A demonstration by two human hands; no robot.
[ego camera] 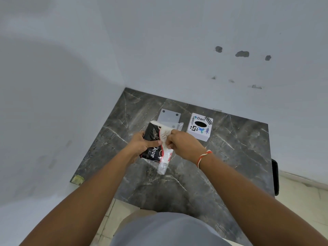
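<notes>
Forearms (99, 189) outstretched, tissue pack (153, 137) in left grip (142, 145) (right grip (182, 144) on wrapper (164, 136))

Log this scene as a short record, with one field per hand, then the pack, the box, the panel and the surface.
left hand: grips the tissue pack around its black side
right hand: pinches the pack's white side; red-and-white thread band on the wrist
tissue pack: black, red and white plastic wrapper, held over the table
white box: stickered top with a dark oval slot, right of the pack
white panel: flat, with dark holes, behind the pack
table: dark marble-patterned top in a wall corner
</notes>
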